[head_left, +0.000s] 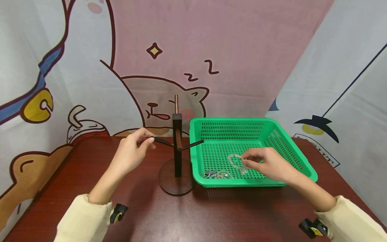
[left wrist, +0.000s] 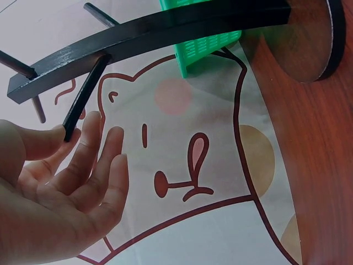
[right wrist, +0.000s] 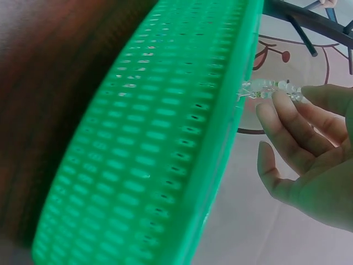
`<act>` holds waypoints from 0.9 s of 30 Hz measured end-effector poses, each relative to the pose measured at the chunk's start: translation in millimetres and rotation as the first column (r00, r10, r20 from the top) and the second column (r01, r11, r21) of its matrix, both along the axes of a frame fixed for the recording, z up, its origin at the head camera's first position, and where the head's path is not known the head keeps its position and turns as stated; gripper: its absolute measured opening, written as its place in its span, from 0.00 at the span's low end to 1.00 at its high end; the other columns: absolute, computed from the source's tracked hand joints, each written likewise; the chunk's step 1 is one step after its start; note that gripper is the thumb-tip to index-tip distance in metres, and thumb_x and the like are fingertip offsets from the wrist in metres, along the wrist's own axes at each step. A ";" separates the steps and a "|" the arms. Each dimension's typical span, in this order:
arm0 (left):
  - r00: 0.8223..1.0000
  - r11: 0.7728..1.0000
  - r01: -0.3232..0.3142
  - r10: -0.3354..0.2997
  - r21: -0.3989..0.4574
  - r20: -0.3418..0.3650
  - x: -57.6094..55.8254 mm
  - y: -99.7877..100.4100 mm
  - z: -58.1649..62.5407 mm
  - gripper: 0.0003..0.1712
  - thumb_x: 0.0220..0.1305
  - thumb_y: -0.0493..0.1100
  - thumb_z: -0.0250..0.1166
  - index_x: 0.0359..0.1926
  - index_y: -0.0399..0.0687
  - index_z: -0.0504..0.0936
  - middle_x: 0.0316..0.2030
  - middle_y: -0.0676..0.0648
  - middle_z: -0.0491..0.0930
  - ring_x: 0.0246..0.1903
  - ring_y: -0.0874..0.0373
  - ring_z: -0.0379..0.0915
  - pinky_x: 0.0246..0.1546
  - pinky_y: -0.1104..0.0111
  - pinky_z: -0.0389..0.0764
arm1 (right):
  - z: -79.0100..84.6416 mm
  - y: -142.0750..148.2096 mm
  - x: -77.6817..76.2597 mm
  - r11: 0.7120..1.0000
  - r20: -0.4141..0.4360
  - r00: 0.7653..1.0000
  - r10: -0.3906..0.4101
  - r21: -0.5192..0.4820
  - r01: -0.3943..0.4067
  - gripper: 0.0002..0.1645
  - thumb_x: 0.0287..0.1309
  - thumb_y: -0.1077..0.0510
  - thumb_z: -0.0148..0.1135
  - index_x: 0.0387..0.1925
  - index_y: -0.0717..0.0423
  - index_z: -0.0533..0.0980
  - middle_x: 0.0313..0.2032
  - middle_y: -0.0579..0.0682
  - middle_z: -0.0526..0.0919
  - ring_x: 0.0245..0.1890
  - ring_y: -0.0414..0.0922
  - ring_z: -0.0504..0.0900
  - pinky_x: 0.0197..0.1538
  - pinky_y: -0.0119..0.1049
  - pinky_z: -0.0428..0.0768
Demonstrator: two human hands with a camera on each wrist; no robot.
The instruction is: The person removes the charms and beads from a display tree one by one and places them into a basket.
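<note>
A dark wooden stand (head_left: 177, 148) with a round base and several pegs rises from the table. My left hand (head_left: 133, 146) pinches the tip of its left peg (left wrist: 88, 96) between thumb and index finger, the other fingers spread loosely. Over the green basket (head_left: 231, 182), my right hand (head_left: 269, 163) pinches a clear beaded bracelet (head_left: 232, 162) between thumb and fingers. In the right wrist view the pale beads (right wrist: 270, 86) show beside the fingertips, partly behind the basket's rim. More beaded bracelets (head_left: 216, 174) lie in the basket's front left corner.
The stand is just left of the basket, and its right peg (head_left: 193, 144) reaches over the basket's left rim. Both rest on a reddish-brown table (head_left: 136, 208). A cloth with cartoon animals (head_left: 242, 60) hangs behind the table.
</note>
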State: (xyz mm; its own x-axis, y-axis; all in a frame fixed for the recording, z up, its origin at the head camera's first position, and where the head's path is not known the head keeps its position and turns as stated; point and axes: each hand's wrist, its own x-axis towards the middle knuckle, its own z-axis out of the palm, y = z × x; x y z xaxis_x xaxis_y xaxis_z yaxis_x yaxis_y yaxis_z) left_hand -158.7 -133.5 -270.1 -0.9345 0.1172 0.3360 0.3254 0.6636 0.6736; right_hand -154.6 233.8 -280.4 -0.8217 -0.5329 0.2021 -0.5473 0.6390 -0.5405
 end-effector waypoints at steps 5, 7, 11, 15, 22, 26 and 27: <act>1.000 1.000 -0.003 0.003 0.005 -0.002 0.3 0.5 -1.1 0.04 0.64 0.36 0.55 0.38 0.42 0.76 0.26 0.46 0.82 0.23 0.55 0.69 0.24 0.65 0.66 | -9.7 3.9 1.5 1.000 0.022 1.000 0.009 0.011 -0.010 0.07 0.57 0.64 0.58 0.38 0.58 0.79 0.27 0.42 0.81 0.26 0.33 0.75 0.29 0.32 0.74; 1.000 1.000 -0.005 0.005 0.009 -0.001 0.3 0.8 -1.6 0.04 0.64 0.36 0.55 0.38 0.42 0.76 0.26 0.47 0.82 0.23 0.56 0.68 0.24 0.65 0.66 | -12.5 4.9 2.3 1.000 0.033 0.999 0.010 0.007 -0.011 0.07 0.58 0.64 0.58 0.38 0.59 0.79 0.27 0.43 0.81 0.26 0.35 0.76 0.29 0.32 0.74; 1.000 1.000 -0.005 0.005 0.019 0.007 0.7 0.6 -1.8 0.05 0.65 0.36 0.55 0.39 0.42 0.76 0.26 0.46 0.82 0.25 0.55 0.70 0.25 0.65 0.66 | -16.5 6.5 3.0 1.000 0.050 0.999 0.018 -0.016 -0.018 0.07 0.58 0.63 0.58 0.39 0.60 0.79 0.28 0.45 0.81 0.26 0.39 0.77 0.29 0.33 0.75; 1.000 1.000 0.002 -0.002 0.028 0.023 0.9 -0.4 -1.5 0.06 0.65 0.37 0.55 0.40 0.42 0.77 0.27 0.45 0.82 0.28 0.53 0.73 0.27 0.64 0.67 | -20.3 7.5 2.2 1.000 0.063 0.998 0.004 -0.016 -0.003 0.07 0.58 0.63 0.57 0.39 0.59 0.78 0.28 0.45 0.81 0.26 0.39 0.78 0.30 0.34 0.75; 0.999 1.000 0.005 -0.007 0.029 0.051 0.1 -1.5 -0.5 0.06 0.66 0.38 0.54 0.41 0.42 0.76 0.27 0.47 0.82 0.31 0.51 0.75 0.27 0.64 0.68 | -21.4 9.3 0.6 1.000 0.062 0.998 -0.003 -0.015 0.004 0.08 0.59 0.63 0.57 0.40 0.60 0.78 0.29 0.44 0.80 0.27 0.38 0.77 0.29 0.33 0.75; 0.999 1.000 0.014 -0.014 0.016 0.040 -0.8 -2.5 0.3 0.06 0.65 0.37 0.55 0.41 0.43 0.76 0.27 0.47 0.82 0.33 0.50 0.76 0.29 0.63 0.69 | -20.5 9.9 0.0 0.999 0.075 0.996 -0.038 -0.009 0.038 0.09 0.59 0.62 0.57 0.40 0.59 0.78 0.30 0.42 0.80 0.28 0.37 0.78 0.30 0.33 0.75; 0.999 1.000 0.016 -0.016 0.011 0.035 -0.9 -3.0 0.6 0.06 0.65 0.37 0.55 0.41 0.43 0.77 0.27 0.47 0.82 0.34 0.50 0.77 0.30 0.63 0.69 | -20.4 10.2 -0.5 0.999 0.081 0.996 -0.046 -0.009 0.047 0.08 0.59 0.62 0.57 0.40 0.59 0.78 0.30 0.42 0.80 0.29 0.37 0.78 0.31 0.33 0.75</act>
